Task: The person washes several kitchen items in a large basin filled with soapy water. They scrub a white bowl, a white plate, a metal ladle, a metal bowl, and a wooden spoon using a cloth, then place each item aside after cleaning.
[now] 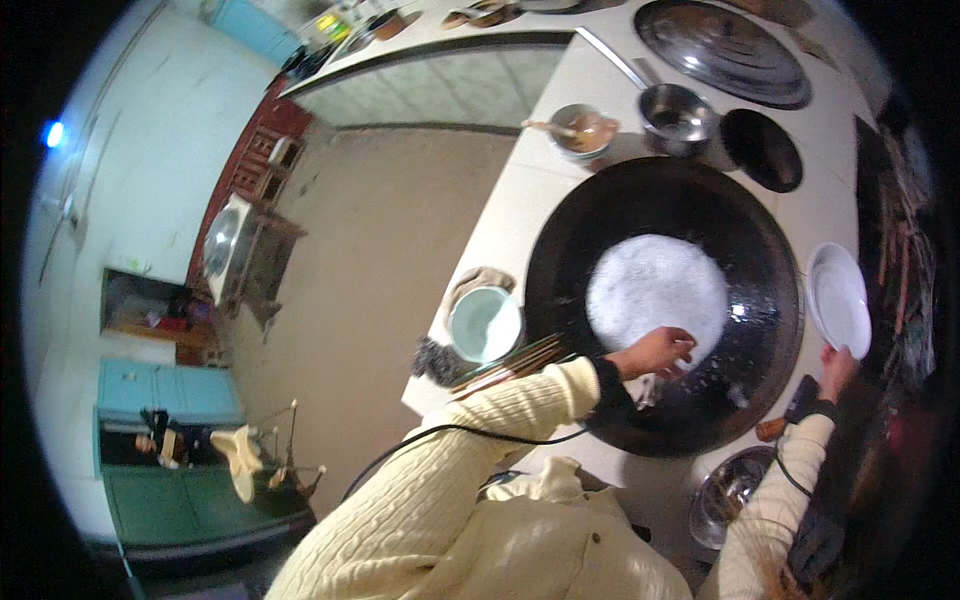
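Note:
A large black wok (559, 300) is set into the white tiled stove top, with white frothy liquid (652, 281) in its middle. My left hand (660, 352) is over the near part of the froth, fingers bent; whether anything is between them I cannot make out. A small whitish patch (645, 391) shows just below that hand, too blurred to name. My right hand (836, 371) grips the near rim of a white oval dish (838, 300), tilted beside the wok's right edge. A brown handle (770, 429) lies close to the right wrist.
Left of the wok are a pale green bowl (484, 322), a cloth (480, 279) and several chopsticks (517, 364). Beyond it stand a bowl with a spoon (581, 133), a steel saucepan (675, 120) and a large lid (724, 52). A metal basin (724, 499) sits near my right forearm.

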### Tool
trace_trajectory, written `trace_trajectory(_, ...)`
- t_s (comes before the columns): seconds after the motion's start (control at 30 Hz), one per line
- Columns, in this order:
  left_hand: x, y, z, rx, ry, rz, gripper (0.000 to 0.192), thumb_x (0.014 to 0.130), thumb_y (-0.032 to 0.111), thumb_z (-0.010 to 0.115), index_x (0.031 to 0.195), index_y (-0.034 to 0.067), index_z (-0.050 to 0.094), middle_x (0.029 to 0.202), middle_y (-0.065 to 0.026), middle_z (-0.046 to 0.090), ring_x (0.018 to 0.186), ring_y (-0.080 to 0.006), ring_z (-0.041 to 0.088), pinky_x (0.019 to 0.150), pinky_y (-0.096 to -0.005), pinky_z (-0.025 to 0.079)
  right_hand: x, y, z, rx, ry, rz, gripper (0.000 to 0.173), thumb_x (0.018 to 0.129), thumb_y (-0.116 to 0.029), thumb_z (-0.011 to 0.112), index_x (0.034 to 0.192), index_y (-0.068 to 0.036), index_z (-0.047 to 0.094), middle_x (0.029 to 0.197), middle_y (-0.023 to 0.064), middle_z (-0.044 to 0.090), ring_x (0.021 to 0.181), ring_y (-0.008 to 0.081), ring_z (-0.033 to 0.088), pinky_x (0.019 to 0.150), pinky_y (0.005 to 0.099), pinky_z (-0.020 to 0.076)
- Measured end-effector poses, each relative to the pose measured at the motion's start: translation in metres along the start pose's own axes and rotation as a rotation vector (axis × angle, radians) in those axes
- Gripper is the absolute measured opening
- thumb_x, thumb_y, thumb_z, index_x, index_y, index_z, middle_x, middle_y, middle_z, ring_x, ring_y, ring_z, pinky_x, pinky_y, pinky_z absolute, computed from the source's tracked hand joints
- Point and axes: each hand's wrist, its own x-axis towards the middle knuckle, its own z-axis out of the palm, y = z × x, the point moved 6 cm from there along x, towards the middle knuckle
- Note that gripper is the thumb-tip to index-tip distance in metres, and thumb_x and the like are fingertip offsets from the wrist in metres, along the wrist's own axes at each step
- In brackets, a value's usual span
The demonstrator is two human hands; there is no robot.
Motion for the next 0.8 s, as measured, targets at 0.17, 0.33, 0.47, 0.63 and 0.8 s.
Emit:
trace_trajectory(0.17,-0.001,-0.003,0.002,0.013,0.032,0.014,0.037,0.1,0.026,0.047,0.129,0.003,0.051,0.107,-0.0126,0.065,0.076,-0.0186,0.067,0.062,-0.0304,0.057,0.043,0.018,-0.009,-0.034,0.012,-0.049,0.029,0.089,-0.012,0.049,0.107,0.011,0.052,0.074,0.0132,0.061,0.056,0.0182,0.059,0.048,0.0261,0.048)
trace_trajectory(0.33,-0.001,-0.003,0.005,0.034,0.032,0.058,0.037,0.1,0.025,0.046,0.127,0.002,0.052,0.105,-0.0134,0.066,0.075,-0.0192,0.068,0.062,-0.0313,0.058,0.052,0.019,-0.011,0.036,0.069,-0.037,0.025,0.089,-0.013,0.05,0.101,0.01,0.055,0.07,0.0116,0.061,0.054,0.0159,0.058,0.046,0.0246,0.0447)
trace_trajectory(0.47,0.005,-0.01,0.006,0.035,0.048,0.047,0.037,0.099,0.025,0.046,0.127,0.0,0.052,0.104,-0.0138,0.066,0.073,-0.0192,0.068,0.062,-0.0317,0.059,0.042,0.013,-0.009,-0.19,0.033,-0.054,0.031,0.091,-0.026,0.053,0.087,0.003,0.064,0.07,0.0062,0.063,0.055,0.0121,0.057,0.046,0.0233,0.0417)
trace_trajectory(0.63,0.013,-0.02,0.007,-0.069,0.073,0.096,0.033,0.095,0.019,0.046,0.119,-0.002,0.055,0.095,-0.0147,0.066,0.065,-0.0246,0.069,0.055,-0.0358,0.058,0.033,0.006,-0.006,-0.336,0.027,-0.061,0.041,0.093,-0.036,0.054,0.074,-0.001,0.065,0.061,0.0007,0.058,0.049,0.009,0.049,0.043,0.0241,0.036)
trace_trajectory(0.8,0.014,-0.021,0.006,-0.032,0.061,0.102,0.035,0.099,0.021,0.045,0.123,-0.003,0.052,0.101,-0.0164,0.067,0.069,-0.0253,0.07,0.058,-0.0346,0.059,0.026,-0.001,-0.006,-0.423,0.032,-0.042,0.053,0.09,-0.053,0.058,0.08,-0.002,0.066,0.057,-0.0016,0.045,0.049,0.0095,0.041,0.045,0.0244,0.0327)
